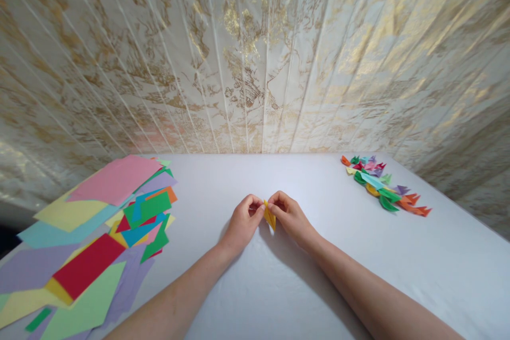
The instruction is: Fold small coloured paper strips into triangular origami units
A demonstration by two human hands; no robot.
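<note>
A small piece of folded yellow paper (270, 219) is held between my two hands near the middle of the white table (223, 175). Its narrow point faces down toward me, and creases run along its length. My left hand (244, 222) pinches its upper left edge between thumb and forefinger. On the other side, my right hand (290, 218) grips the upper right edge with thumb and bent fingers. The fingertips cover the top part of the paper.
Loose coloured paper sheets, among them a pink sheet (117, 178) and a red sheet (90, 264), spread over the table's left side. Several small folded paper shapes (388, 194) lie in a row at the right. A gold-patterned curtain (247, 64) hangs behind the table.
</note>
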